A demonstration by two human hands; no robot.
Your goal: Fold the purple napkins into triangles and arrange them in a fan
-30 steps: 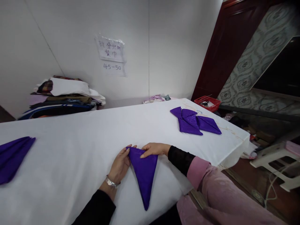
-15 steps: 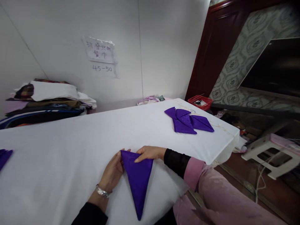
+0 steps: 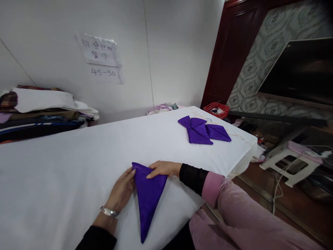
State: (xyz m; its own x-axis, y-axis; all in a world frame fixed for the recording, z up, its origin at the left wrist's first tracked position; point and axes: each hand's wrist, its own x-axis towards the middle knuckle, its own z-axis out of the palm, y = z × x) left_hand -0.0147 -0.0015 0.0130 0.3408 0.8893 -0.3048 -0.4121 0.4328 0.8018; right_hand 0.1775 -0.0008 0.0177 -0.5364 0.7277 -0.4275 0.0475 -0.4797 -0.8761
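Showing just past the far right corner of the white-covered table [image 3: 78, 173], a red basket [image 3: 224, 114] is occupied by a black item [image 3: 215, 110] and something pale, both too small to be identified. Close to the table's near edge, a folded purple cloth [image 3: 149, 194] is held between 2 hands, set apart from each other. Its far left corner is pinched by the left hand [image 3: 120, 191], thumb on top; its far edge is gripped farther right by the right hand [image 3: 163, 169], thumb laid over the fabric. Whether the cloth is lifted off the table cannot be told. The broad side is turned to the table's far edge, the narrow tip is pointed at the near edge, and the long axis is slanted slightly, tip toward the table's left end. On the table's far right part, folded purple pieces [image 3: 200, 135] are clustered.
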